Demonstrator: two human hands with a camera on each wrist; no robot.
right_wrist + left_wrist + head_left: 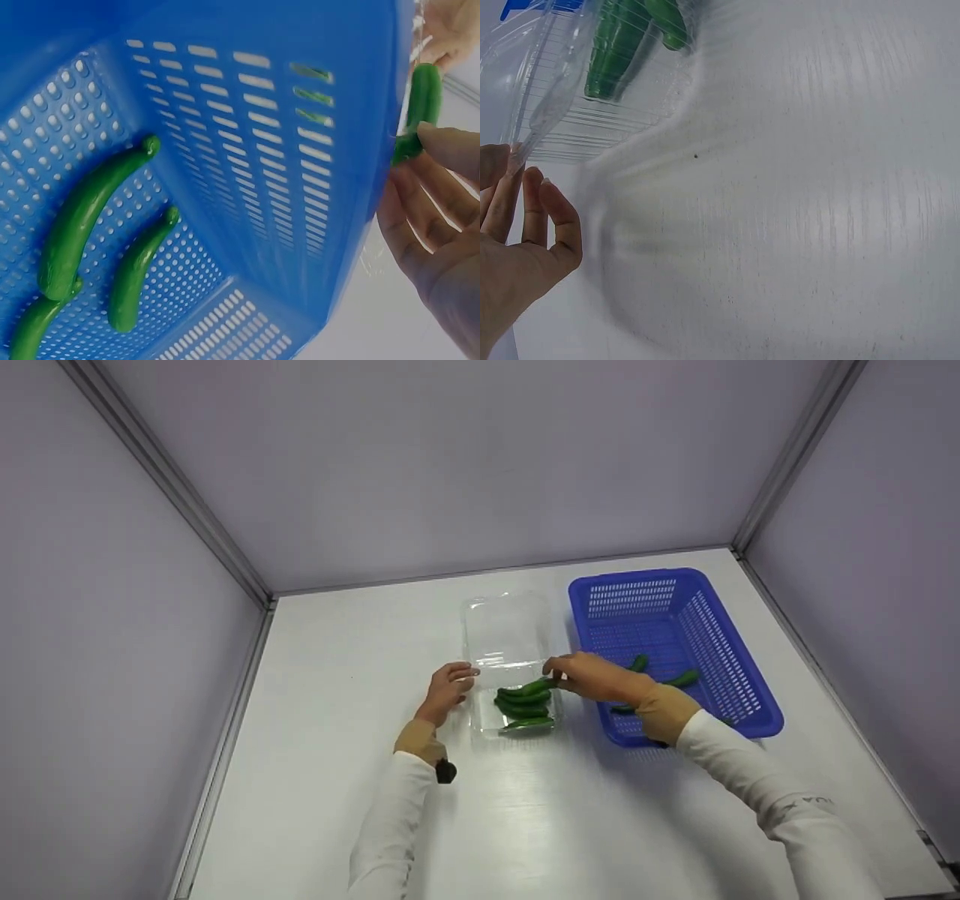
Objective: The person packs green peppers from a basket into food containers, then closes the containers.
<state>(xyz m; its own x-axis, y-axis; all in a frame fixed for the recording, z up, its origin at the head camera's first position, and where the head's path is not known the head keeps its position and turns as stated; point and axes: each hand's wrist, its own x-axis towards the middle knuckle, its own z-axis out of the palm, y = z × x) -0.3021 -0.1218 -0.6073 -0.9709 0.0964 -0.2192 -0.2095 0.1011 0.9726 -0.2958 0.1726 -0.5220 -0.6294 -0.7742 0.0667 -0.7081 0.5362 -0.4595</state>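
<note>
A clear plastic clamshell box [484,724] lies with its lid [506,630] folded back, several curved green cucumbers [523,710] side by side in its base. My left hand [448,690] is at the box's left side; in the left wrist view its thumb and finger pinch the clear rim [519,154]. Over the right edge of the box, my right hand [592,675] holds one cucumber [424,97] by its end between thumb and fingers. That cucumber's other end points left, above the ones in the base.
To the right of the box stands a blue perforated basket [724,637], with several cucumbers [82,217] loose on its floor. My right forearm crosses over the basket's near left part. Grey panels [487,472] wall in the white table [337,675] at the back and sides.
</note>
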